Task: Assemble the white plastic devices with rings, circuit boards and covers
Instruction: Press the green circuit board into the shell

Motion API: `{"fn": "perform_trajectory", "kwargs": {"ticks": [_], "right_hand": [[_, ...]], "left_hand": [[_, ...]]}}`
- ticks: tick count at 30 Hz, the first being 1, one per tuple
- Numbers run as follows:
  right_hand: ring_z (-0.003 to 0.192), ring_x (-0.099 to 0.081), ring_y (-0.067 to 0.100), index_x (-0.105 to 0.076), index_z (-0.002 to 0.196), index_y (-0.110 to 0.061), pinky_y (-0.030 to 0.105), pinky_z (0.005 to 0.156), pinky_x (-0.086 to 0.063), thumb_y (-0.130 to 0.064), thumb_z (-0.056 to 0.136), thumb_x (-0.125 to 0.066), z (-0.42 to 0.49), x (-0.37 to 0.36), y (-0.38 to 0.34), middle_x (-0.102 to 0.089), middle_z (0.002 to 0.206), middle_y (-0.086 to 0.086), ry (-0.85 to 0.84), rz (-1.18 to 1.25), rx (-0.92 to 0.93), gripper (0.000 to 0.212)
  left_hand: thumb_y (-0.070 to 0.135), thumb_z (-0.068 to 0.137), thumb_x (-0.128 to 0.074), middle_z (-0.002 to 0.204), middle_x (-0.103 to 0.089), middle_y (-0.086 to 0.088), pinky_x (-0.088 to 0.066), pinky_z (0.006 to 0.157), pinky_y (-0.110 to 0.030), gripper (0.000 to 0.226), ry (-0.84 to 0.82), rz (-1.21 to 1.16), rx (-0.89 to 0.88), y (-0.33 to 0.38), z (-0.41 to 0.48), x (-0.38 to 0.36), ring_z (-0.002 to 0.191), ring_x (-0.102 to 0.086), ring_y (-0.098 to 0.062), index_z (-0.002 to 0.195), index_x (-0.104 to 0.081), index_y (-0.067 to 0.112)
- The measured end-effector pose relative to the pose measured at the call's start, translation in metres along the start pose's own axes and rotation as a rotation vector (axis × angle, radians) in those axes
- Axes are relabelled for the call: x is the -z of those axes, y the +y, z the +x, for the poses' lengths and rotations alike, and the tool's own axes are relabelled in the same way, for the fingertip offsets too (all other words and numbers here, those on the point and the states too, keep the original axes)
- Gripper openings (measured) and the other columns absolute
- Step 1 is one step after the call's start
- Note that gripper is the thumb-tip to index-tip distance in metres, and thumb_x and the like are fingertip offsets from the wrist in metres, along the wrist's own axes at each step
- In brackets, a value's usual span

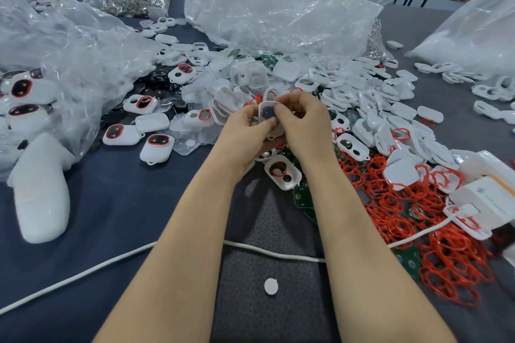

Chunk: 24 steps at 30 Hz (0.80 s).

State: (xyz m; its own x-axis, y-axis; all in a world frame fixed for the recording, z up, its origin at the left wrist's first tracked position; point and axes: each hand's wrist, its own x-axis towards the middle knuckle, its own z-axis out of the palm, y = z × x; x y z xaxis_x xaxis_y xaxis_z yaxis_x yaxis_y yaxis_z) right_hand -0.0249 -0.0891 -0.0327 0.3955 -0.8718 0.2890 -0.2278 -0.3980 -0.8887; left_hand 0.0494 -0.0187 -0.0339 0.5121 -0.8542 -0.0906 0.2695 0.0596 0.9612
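Note:
Both hands meet over the middle of the table around one white plastic device (267, 114) with a dark inside. My left hand (245, 131) grips its lower left side, thumb on its face. My right hand (302, 117) pinches its right edge, thumb pressing on top. Just below the hands lies an open white shell (282, 172) with a red ring in it. A heap of red rings (404, 211) spreads to the right, with green circuit boards (302, 196) showing among them. White covers and shells (370, 97) pile up behind the hands.
Finished white devices with red-rimmed windows (156, 145) lie at the left. Crumpled clear plastic bags (278, 14) stand at the back and left. A white bottle (41, 189) lies at the left. A white cable (83, 273) crosses the front. A white charger box (485, 198) sits at the right; a small white disc (271, 286) lies near me.

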Motion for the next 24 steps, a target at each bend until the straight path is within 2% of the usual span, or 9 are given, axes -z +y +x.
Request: {"fn": "perform_trajectory", "kwargs": {"ticks": [2, 5, 9, 11, 13, 15, 17, 21, 24], "right_hand": [[0.083, -0.062, 0.010, -0.068, 0.094, -0.015, 0.028, 0.081, -0.052, -0.014, 0.088, -0.061, 0.000, 0.001, -0.002, -0.066, 0.084, -0.006, -0.022, 0.009, -0.009, 0.009], [0.080, -0.061, 0.001, -0.068, 0.096, -0.021, 0.012, 0.072, -0.050, -0.017, 0.089, -0.061, 0.003, 0.009, -0.002, -0.064, 0.084, -0.015, -0.020, 0.015, 0.002, 0.010], [0.077, -0.056, -0.003, -0.067, 0.098, -0.021, 0.000, 0.063, -0.039, -0.016, 0.089, -0.059, 0.010, 0.031, 0.002, -0.062, 0.084, -0.015, 0.149, -0.027, -0.039, 0.013], [0.070, -0.053, -0.002, -0.068, 0.096, -0.018, 0.002, 0.059, -0.037, -0.015, 0.088, -0.057, 0.012, 0.040, 0.005, -0.058, 0.077, -0.015, 0.150, -0.174, -0.047, 0.014], [0.071, -0.054, 0.002, -0.069, 0.095, -0.016, 0.011, 0.063, -0.040, -0.017, 0.086, -0.059, 0.011, 0.044, 0.006, -0.061, 0.077, -0.010, 0.042, -0.346, -0.054, 0.013], [0.084, -0.058, 0.013, -0.070, 0.098, -0.015, 0.023, 0.073, -0.043, -0.021, 0.085, -0.064, 0.008, 0.043, 0.005, -0.064, 0.087, -0.004, -0.108, -0.478, -0.070, 0.015], [0.094, -0.059, 0.018, -0.070, 0.102, -0.016, 0.026, 0.076, -0.041, -0.023, 0.084, -0.067, 0.006, 0.041, 0.003, -0.063, 0.096, 0.000, -0.204, -0.567, -0.083, 0.019], [0.106, -0.057, 0.022, -0.063, 0.113, -0.020, 0.030, 0.082, -0.045, -0.022, 0.083, -0.070, 0.004, 0.037, 0.002, -0.060, 0.118, 0.007, -0.318, -0.723, -0.102, 0.031], [0.106, -0.055, 0.025, -0.057, 0.115, -0.017, 0.036, 0.087, -0.047, -0.024, 0.083, -0.071, 0.003, 0.034, 0.002, -0.055, 0.121, 0.011, -0.317, -0.754, -0.120, 0.035]], "left_hand": [[-0.003, 0.094, -0.052, 0.090, -0.068, -0.005, -0.058, 0.067, -0.022, 0.025, 0.016, 0.021, -0.004, 0.000, 0.001, 0.001, 0.072, -0.069, -0.007, 0.096, -0.060, 0.020], [-0.002, 0.095, -0.052, 0.086, -0.070, -0.005, -0.058, 0.064, -0.021, 0.023, 0.050, -0.011, -0.004, 0.002, 0.002, 0.002, 0.068, -0.071, -0.008, 0.095, -0.060, 0.019], [0.000, 0.097, -0.049, 0.085, -0.070, -0.008, -0.058, 0.067, -0.021, 0.016, 0.122, -0.064, 0.003, 0.004, 0.005, 0.007, 0.067, -0.072, -0.011, 0.096, -0.054, 0.015], [0.001, 0.097, -0.049, 0.088, -0.070, -0.009, -0.059, 0.067, -0.020, 0.015, 0.158, -0.060, -0.001, 0.004, 0.006, 0.010, 0.069, -0.072, -0.010, 0.097, -0.055, 0.014], [0.002, 0.097, -0.049, 0.090, -0.069, -0.009, -0.058, 0.065, -0.019, 0.014, 0.177, -0.071, -0.008, 0.004, 0.007, 0.010, 0.070, -0.072, -0.010, 0.095, -0.056, 0.014], [0.007, 0.098, -0.050, 0.089, -0.069, -0.008, -0.058, 0.064, -0.018, 0.012, 0.191, -0.084, -0.013, 0.005, 0.006, 0.010, 0.070, -0.072, -0.010, 0.092, -0.057, 0.015], [0.012, 0.099, -0.049, 0.085, -0.070, -0.006, -0.058, 0.062, -0.018, 0.014, 0.202, -0.102, -0.011, 0.006, 0.006, 0.010, 0.070, -0.072, -0.010, 0.090, -0.058, 0.015], [0.011, 0.102, -0.043, 0.084, -0.069, -0.006, -0.057, 0.062, -0.019, 0.018, 0.234, -0.120, -0.019, 0.008, 0.004, 0.011, 0.067, -0.071, -0.009, 0.090, -0.056, 0.015], [0.009, 0.101, -0.045, 0.083, -0.069, -0.004, -0.058, 0.062, -0.019, 0.018, 0.243, -0.086, -0.028, 0.007, 0.003, 0.011, 0.065, -0.071, -0.007, 0.088, -0.056, 0.017]]}}
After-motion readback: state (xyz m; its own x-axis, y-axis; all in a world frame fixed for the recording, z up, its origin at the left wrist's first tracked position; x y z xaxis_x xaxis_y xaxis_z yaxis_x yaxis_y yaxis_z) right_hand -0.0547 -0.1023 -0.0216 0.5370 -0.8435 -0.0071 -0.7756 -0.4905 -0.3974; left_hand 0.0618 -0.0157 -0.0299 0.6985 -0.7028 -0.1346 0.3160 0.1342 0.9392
